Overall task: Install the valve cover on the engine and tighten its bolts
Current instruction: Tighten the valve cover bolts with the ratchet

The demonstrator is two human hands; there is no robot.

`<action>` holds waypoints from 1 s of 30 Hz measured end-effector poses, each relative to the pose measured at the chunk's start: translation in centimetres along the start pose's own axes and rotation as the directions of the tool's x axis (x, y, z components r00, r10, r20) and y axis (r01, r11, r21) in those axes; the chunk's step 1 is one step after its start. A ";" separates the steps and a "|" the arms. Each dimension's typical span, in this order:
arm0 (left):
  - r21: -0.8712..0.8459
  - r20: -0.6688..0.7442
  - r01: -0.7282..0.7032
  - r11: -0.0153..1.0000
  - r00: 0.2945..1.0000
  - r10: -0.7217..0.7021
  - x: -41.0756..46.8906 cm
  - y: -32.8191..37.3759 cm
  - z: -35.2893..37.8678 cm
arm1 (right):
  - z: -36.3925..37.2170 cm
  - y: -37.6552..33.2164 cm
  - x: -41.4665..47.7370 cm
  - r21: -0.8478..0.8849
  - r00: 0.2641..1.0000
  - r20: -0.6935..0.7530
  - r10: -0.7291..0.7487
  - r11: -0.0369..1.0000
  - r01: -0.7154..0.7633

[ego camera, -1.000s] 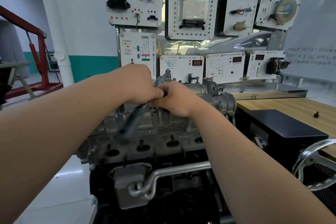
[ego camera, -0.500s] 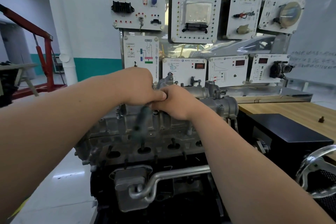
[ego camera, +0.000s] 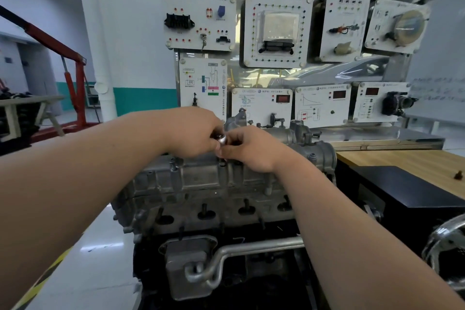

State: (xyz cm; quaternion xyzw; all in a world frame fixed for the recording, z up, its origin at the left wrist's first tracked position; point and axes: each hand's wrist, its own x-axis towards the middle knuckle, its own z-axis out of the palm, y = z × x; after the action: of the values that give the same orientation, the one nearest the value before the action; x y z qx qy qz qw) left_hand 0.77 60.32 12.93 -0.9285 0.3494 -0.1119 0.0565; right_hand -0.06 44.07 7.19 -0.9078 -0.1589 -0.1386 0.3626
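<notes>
The grey aluminium valve cover (ego camera: 201,176) sits on top of the engine (ego camera: 208,211) in front of me. Both hands meet above the cover's middle. A shiny ratchet wrench head (ego camera: 222,138) shows between them, standing over a bolt spot on the cover's far side. My left hand (ego camera: 191,133) is closed around the wrench from the left, and its handle is hidden. My right hand (ego camera: 249,151) pinches the socket stem just below the head. The bolt under the socket is hidden by my fingers.
A wooden table (ego camera: 402,158) on the right carries a black box (ego camera: 407,191) and a loose bolt (ego camera: 458,175). A chrome wheel (ego camera: 448,246) sticks in at the right edge. A training board (ego camera: 276,33) stands behind the engine, a red crane (ego camera: 75,68) at the left.
The dark wrench handle that hung blurred below my left hand has swung out of sight. The shiny ratchet head now shows between my hands. My view has tilted slightly.
</notes>
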 end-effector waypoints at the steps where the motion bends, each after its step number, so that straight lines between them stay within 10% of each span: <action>1: -0.013 -0.008 -0.013 1.000 1.000 0.013 0.0 -0.1 0.1 | 0.3 0.1 0.1 -0.005 1.000 -0.022 0.002 1.000 -0.002; 30: -0.039 -0.161 0.051 0.998 0.985 -0.056 0.2 -0.4 1.7 | 0.6 0.0 0.0 -0.009 0.998 -0.060 0.003 1.000 -0.003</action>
State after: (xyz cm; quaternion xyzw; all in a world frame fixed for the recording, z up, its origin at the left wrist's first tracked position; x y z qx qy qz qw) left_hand 1.58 60.55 11.36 -0.9263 0.3296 -0.1826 0.0088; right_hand 0.02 44.51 6.80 -0.9051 -0.1460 -0.1659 0.3632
